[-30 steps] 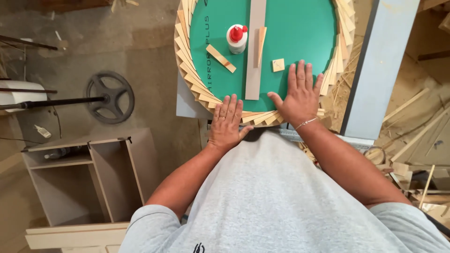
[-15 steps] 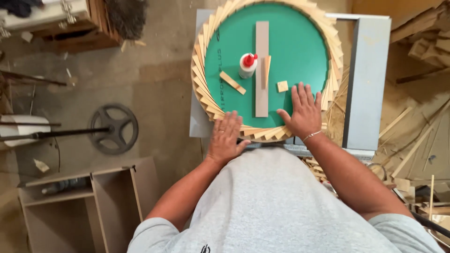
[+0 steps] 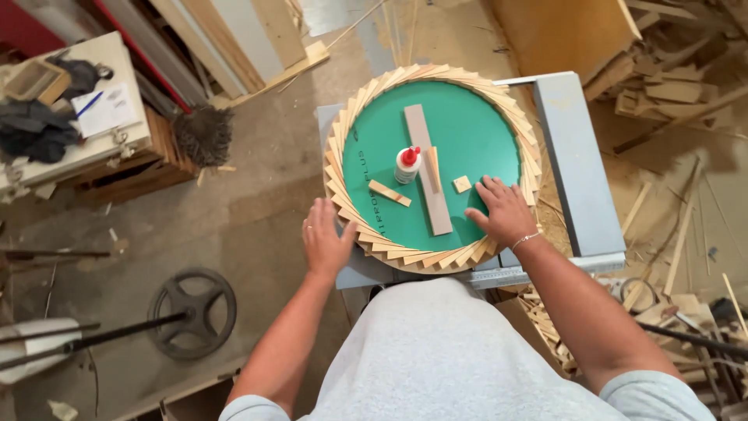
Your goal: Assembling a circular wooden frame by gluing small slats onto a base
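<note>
A round green disc (image 3: pixel 467 132) ringed by overlapping thin wood strips (image 3: pixel 343 191) lies on a grey table (image 3: pixel 580 179). On the disc stand a white glue bottle with a red cap (image 3: pixel 407 164), a long wood slat (image 3: pixel 427 168), a short strip (image 3: pixel 389 192) and a small wood block (image 3: pixel 462 184). My right hand (image 3: pixel 502 212) rests flat on the disc's near right part, fingers spread. My left hand (image 3: pixel 325 240) is open at the ring's near left edge, touching or just off the strips.
A metal handwheel (image 3: pixel 192 312) on a rod lies on the floor at left. Wood offcuts (image 3: pixel 670 86) pile up at right. A brush (image 3: pixel 204 134) and a cluttered bench (image 3: pixel 74 117) stand far left. Boards lean at the top.
The view has pulled back, showing the whole disc. My left hand slid from the ring's near edge out to its left side. My right hand stays pressed on the green disc.
</note>
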